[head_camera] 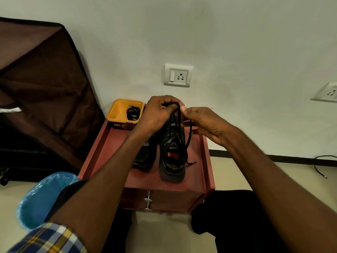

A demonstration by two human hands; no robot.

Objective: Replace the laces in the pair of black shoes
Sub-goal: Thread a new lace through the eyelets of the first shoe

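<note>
Two black shoes stand side by side on a reddish cabinet top [197, 161]. The right shoe [172, 157] shows an orange inner patch; the left shoe [144, 156] is partly hidden by my left forearm. A black lace [179, 123] rises from the right shoe's front eyelets. My left hand [158, 114] pinches the lace's top loop above the shoe's toe end. My right hand [204, 123] pinches the same lace just to the right, and a strand hangs down from it to a loose end [190, 162] beside the shoe. A coiled black lace [133, 113] lies in a yellow tub [116, 112].
The yellow tub sits at the cabinet's back left corner against the wall. A wall socket [177, 75] is above the hands. A dark brown fabric wardrobe [42, 92] stands to the left, a blue bag-lined bin [42, 196] at lower left. A cable [321, 167] lies on the floor at right.
</note>
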